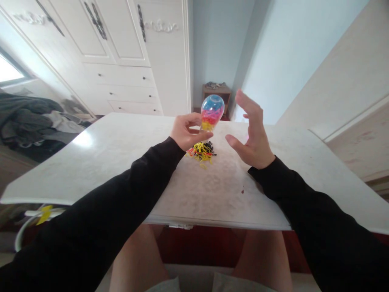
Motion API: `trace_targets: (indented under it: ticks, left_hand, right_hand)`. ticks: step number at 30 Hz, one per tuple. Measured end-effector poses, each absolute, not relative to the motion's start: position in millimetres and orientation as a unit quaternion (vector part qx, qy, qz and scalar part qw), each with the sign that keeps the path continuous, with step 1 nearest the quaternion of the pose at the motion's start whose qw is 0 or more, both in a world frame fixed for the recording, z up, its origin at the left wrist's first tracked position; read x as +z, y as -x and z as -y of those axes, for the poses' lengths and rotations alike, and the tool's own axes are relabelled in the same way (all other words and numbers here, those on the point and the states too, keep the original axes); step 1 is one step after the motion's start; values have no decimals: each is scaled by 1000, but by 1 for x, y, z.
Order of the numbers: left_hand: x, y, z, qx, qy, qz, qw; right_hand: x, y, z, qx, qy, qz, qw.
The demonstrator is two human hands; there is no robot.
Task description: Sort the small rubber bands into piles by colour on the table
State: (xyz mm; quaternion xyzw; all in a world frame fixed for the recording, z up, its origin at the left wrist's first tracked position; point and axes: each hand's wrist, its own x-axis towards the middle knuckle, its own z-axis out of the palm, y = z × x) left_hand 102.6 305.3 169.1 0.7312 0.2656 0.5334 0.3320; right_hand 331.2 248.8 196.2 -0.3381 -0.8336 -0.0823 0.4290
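My left hand (189, 132) grips a clear bulb-shaped container (212, 111) near its narrow lower end, holding it above the table. Inside it show layers of blue, pink, red and yellow; some look like small bands. Under the left hand, a loose heap of yellow, black and red rubber bands (202, 152) lies on the white table (212, 198). To the right of the container, my right hand (253, 136) is raised with thumb and fingers apart, touching nothing that I can see.
A small dark speck (242, 190) lies near my right sleeve. Beyond the table stand a white wardrobe (121, 73) with drawers and a small wooden stand (209, 90) with cloth on top. Dark clothes (27, 121) are piled at the left. My legs are under the front edge.
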Motion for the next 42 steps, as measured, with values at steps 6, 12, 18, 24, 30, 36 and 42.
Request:
trace_targets:
  ticks: [6,12,18,24,30,36,42]
  left_hand:
    - [166,-108,-295,507,-758,-275,305]
    - [165,-105,-302,445,-787,-261,338]
    - [154,-98,-329,448,-740,-313,393]
    - [135,-107,-331,368,-767,-329,409]
    - [133,-107,-332,344,-754,-322,457]
    - [130,-107,-334,349,-747,-328,461]
    - [130,-109,-334,357,-736,-337,466]
  right_hand:
    - [180,-327,-262,18,324,824,464]
    - [165,-311,-267,154,338,760,534]
    - [160,-306,-268,214,347,745,528]
    - [157,-303,-267,228,360,749,507]
    - [155,-302,-268,212,372,761,488]
    - [153,-301,-270,205,377,765,481]
    - [151,-300,-272,207,365,760,496]
